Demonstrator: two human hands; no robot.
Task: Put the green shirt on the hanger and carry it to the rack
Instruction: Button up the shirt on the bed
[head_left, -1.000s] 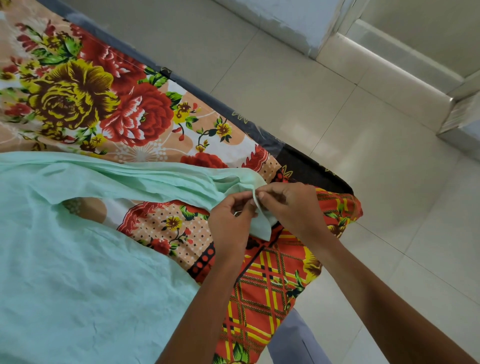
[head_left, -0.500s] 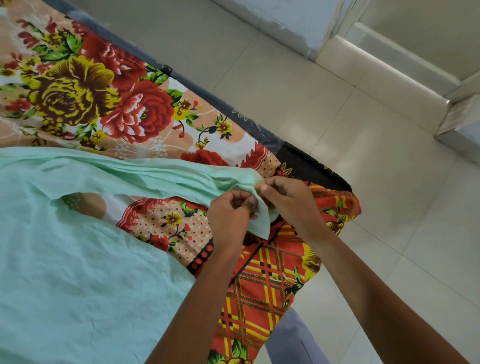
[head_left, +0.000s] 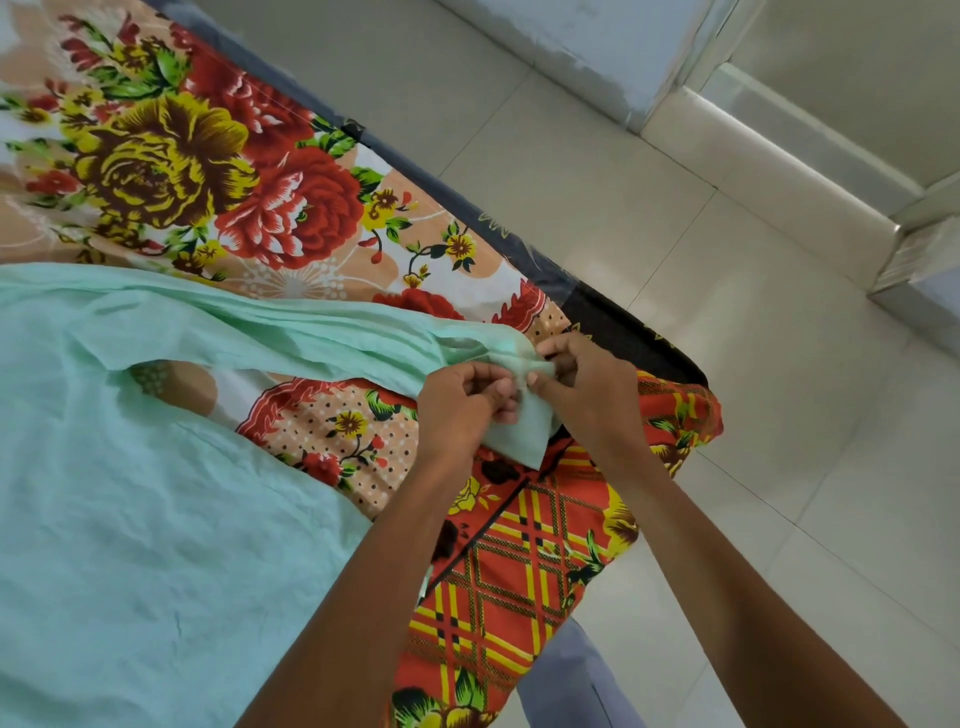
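Both her left hand (head_left: 462, 400) and right hand (head_left: 582, 384) are pinching the green shirt's (head_left: 130, 519) sleeve cuff (head_left: 519, 436), seemingly straightening it for hanging.

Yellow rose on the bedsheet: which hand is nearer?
Left. The left hand pinches the shirt cuff on the side toward the yellow rose; the right hand pinches it just beyond, farther away.

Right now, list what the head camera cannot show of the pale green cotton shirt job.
- Pale green cotton shirt: cut off by the left and bottom edges, head view.
- Sleeve cuff detail: hidden between the left hand and right hand pinching it.
- Hanger and rack: not in view.
- Floral bedsheet: partly covered by the shirt.
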